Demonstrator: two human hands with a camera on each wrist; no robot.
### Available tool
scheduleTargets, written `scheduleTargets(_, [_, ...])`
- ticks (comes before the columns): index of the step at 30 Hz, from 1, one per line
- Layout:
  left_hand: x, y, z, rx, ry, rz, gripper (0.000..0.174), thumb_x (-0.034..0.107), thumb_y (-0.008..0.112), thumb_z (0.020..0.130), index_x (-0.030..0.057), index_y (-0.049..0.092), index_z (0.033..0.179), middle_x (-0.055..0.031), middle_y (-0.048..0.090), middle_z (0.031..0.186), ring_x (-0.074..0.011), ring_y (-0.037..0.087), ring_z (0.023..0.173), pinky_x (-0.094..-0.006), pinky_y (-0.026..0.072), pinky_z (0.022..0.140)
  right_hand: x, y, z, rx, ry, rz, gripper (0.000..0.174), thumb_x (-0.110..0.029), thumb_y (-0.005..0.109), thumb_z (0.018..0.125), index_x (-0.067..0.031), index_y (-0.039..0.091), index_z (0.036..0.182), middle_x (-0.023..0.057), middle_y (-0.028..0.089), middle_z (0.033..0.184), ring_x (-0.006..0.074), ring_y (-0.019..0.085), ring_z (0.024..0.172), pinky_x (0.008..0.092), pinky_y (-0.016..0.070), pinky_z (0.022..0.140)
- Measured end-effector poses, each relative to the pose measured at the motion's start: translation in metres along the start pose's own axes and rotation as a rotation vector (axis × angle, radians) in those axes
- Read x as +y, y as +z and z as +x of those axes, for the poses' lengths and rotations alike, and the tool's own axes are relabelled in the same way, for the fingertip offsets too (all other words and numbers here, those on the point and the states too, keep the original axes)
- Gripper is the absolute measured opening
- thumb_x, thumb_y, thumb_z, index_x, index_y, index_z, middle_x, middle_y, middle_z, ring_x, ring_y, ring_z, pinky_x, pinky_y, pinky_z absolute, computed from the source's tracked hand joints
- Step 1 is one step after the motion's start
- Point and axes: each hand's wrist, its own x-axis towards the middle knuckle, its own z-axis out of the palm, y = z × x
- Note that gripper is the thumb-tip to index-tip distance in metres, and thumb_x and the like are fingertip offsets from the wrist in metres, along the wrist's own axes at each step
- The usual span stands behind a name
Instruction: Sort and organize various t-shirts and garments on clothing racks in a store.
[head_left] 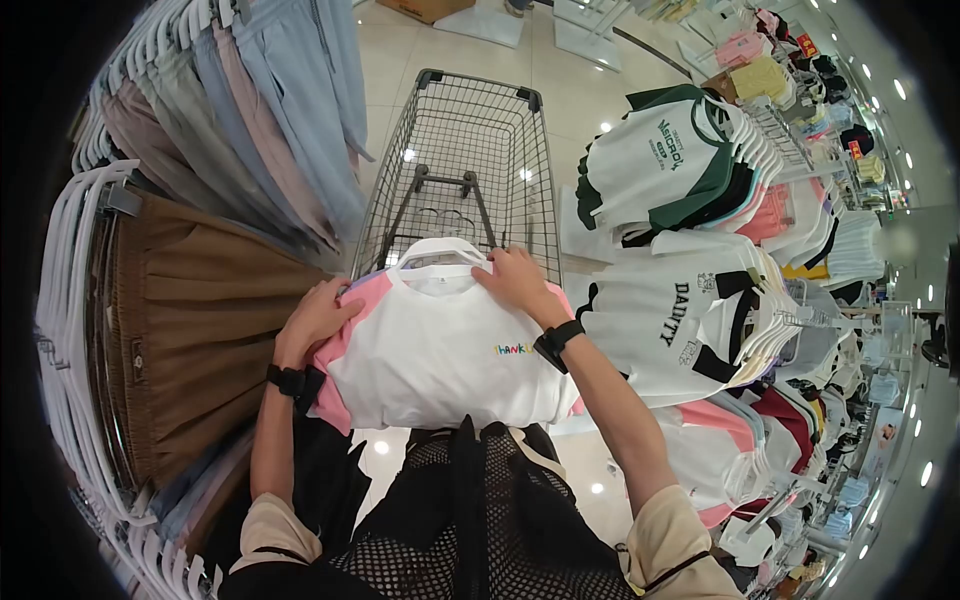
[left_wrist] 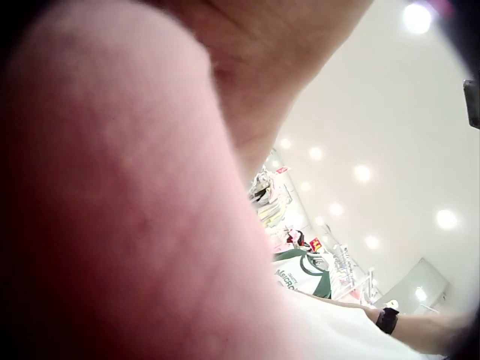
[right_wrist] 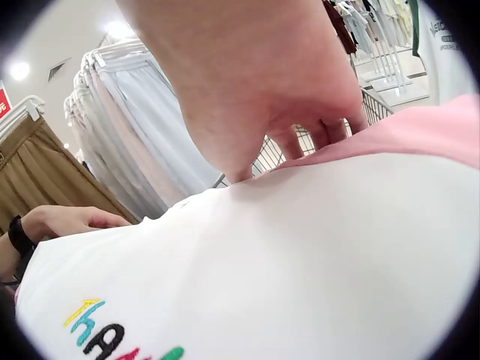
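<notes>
A white T-shirt (head_left: 440, 345) with pink sleeves and small coloured lettering on the chest is spread out in front of the person. A white hanger (head_left: 440, 247) shows at its collar. My left hand (head_left: 318, 320) holds the pink shoulder on the left, where the pink cloth (left_wrist: 142, 195) fills much of the left wrist view and hides the fingers. On the other shoulder, beside the collar, my right hand (head_left: 522, 288) pinches the cloth. In the right wrist view its thumb is on the white front and its fingers (right_wrist: 289, 142) reach behind the shoulder edge.
A wire shopping cart (head_left: 455, 120) stands just beyond the shirt. Brown trousers (head_left: 220, 320) and pale trousers (head_left: 300, 90) hang on racks at the left. Racks of T-shirts line the right, including a green-and-white one (head_left: 655, 155) and one lettered DAINTY (head_left: 660, 310).
</notes>
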Motion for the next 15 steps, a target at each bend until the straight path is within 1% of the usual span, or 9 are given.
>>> scheduleTargets(1, [0.004,-0.002,-0.002,-0.001,-0.001,0.005,0.064,0.045,0.076,0.095,0.0009,0.064,0.14,-0.0245,0.073,0.122,-0.0372,0.07,0.11,-0.0447,0.0548,0.098,-0.003,0.002,0.002,0.013,-0.012,-0.022,0.063,-0.053,0.071,0.095,0.0009,0.069,0.127,0.0245,0.068,0.126,0.0443,0.06,0.125,0.0549,0.0471,0.109])
scheduleTargets(4, [0.01,-0.007,-0.003,-0.103,-0.081,-0.063,0.059,0.042,0.079,0.093,0.0022,0.068,0.135,-0.0237,0.071,0.123,-0.0358,0.069,0.111,-0.044,0.0543,0.098,-0.011,0.016,0.007,0.051,-0.03,-0.054,0.065,-0.05,0.077,0.09,0.0032,0.066,0.126,0.0229,0.068,0.127,0.0437,0.06,0.124,0.0532,0.0477,0.108])
scheduleTargets(6, [0.009,-0.008,-0.001,-0.133,-0.038,-0.083,0.056,0.038,0.08,0.091,0.0025,0.07,0.133,-0.0214,0.069,0.121,-0.0346,0.066,0.112,-0.0434,0.0525,0.099,-0.022,0.014,0.006,0.087,-0.029,-0.035,0.065,-0.046,0.082,0.087,0.0039,0.064,0.124,0.0221,0.068,0.126,0.0432,0.06,0.124,0.0528,0.0481,0.107])
scheduleTargets(7, [0.008,-0.009,-0.001,-0.151,-0.017,-0.092,0.054,0.036,0.081,0.091,0.0027,0.071,0.132,-0.0203,0.068,0.121,-0.0339,0.065,0.113,-0.0431,0.0517,0.099,-0.024,0.012,0.004,0.092,-0.046,-0.012,0.062,-0.043,0.083,0.086,0.0033,0.063,0.122,0.0221,0.068,0.125,0.0426,0.061,0.123,0.0527,0.0486,0.106])
scheduleTargets(9, [0.018,-0.013,-0.005,-0.133,0.09,-0.084,0.052,0.031,0.083,0.088,0.0019,0.072,0.129,-0.0186,0.066,0.116,-0.0338,0.063,0.113,-0.0431,0.0504,0.099,-0.036,0.001,-0.001,0.099,-0.082,0.032,0.057,-0.036,0.086,0.084,0.0019,0.062,0.118,0.022,0.069,0.122,0.0414,0.063,0.121,0.0525,0.0495,0.103])
scheduleTargets(12, [0.03,-0.014,-0.01,-0.092,0.195,-0.024,0.049,0.026,0.085,0.084,0.0008,0.072,0.124,-0.0171,0.063,0.112,-0.0347,0.06,0.113,-0.0437,0.0491,0.098,-0.048,-0.011,-0.004,0.118,-0.203,0.163,0.049,-0.031,0.086,0.084,-0.0002,0.061,0.113,0.0193,0.073,0.111,0.0397,0.07,0.107,0.0498,0.054,0.092])
scheduleTargets(15, [0.036,-0.01,-0.014,-0.034,0.264,0.083,0.044,0.023,0.085,0.083,0.0001,0.071,0.117,-0.0166,0.06,0.112,-0.0359,0.058,0.114,-0.0448,0.0494,0.097,-0.057,-0.021,-0.004,0.095,-0.153,0.242,0.046,-0.031,0.086,0.085,-0.0014,0.061,0.111,0.0158,0.074,0.096,0.0391,0.073,0.091,0.0472,0.057,0.082])
